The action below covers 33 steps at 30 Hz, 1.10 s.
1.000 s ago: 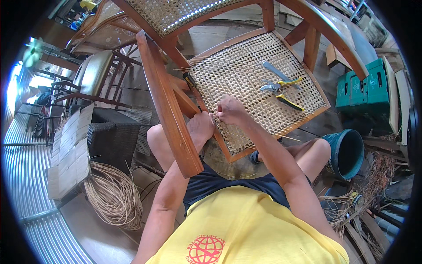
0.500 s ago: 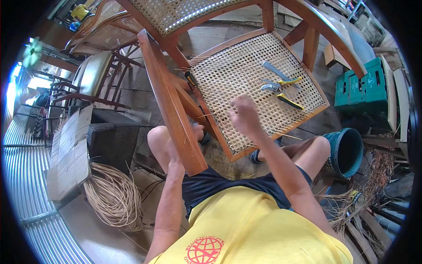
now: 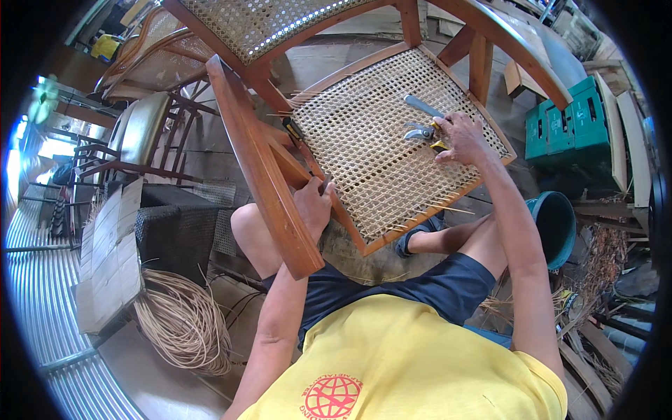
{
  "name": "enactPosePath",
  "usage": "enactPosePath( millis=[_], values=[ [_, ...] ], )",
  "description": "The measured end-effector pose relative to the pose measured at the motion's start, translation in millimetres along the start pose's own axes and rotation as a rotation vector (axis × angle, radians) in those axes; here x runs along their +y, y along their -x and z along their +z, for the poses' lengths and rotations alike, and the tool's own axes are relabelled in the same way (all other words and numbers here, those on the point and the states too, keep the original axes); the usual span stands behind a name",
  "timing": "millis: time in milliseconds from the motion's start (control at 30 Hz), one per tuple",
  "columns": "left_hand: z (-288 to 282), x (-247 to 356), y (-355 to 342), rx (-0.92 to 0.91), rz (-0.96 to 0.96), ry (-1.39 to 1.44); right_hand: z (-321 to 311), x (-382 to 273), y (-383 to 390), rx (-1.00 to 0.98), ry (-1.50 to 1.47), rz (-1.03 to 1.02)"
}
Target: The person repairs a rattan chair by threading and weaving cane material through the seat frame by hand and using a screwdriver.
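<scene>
A wooden chair with a woven cane seat [image 3: 378, 168] lies in front of my knees, loose strand ends sticking out along its frame. My right hand [image 3: 465, 141] has its bent fingers around the yellow-and-black handles of the pruning shears [image 3: 420, 133], which lie on the weave. Beside them a flat grey-blue tool [image 3: 423, 106] runs partly under the hand. My left hand [image 3: 313, 206] is closed at the seat's left rail, just inside the armrest [image 3: 262, 168]; a small dark thing shows at its fingertips. Against the left rail rests a black-and-yellow knife-like tool [image 3: 292, 128].
A cane coil [image 3: 183, 322] hangs from a box with cardboard [image 3: 112, 252] at left. More chairs [image 3: 143, 133] stand behind it. On the right are green crates [image 3: 570, 129], a teal bucket [image 3: 553, 231] and a heap of cane scraps [image 3: 602, 280].
My right hand has moved right from over the seat's middle onto the shears' handles. My left hand has come up from beside the armrest to the seat's left rail.
</scene>
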<state>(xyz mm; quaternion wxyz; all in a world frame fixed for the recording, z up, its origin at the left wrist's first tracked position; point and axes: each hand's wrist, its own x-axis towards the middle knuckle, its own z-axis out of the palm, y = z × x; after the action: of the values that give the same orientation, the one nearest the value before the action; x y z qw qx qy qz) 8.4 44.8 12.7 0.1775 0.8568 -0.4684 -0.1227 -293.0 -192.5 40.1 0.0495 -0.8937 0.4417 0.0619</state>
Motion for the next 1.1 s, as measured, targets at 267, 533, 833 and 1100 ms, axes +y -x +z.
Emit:
enactPosePath(
  millis=[267,533,833,1100],
  values=[
    [44,1,-6,0.241,0.102,-0.127,-6,2,-2,-0.025,-0.039,-0.043],
    [16,-7,5,0.130,0.066,-0.175,-10,3,19,0.106,-0.211,-0.100],
    [11,-26,-6,0.352,0.288,-0.211,23,-130,90,-0.861,-2.041,0.089],
    [2,-14,-4,0.306,0.208,-0.154,61,-217,59,-0.828,-2.190,0.145]
  ],
)
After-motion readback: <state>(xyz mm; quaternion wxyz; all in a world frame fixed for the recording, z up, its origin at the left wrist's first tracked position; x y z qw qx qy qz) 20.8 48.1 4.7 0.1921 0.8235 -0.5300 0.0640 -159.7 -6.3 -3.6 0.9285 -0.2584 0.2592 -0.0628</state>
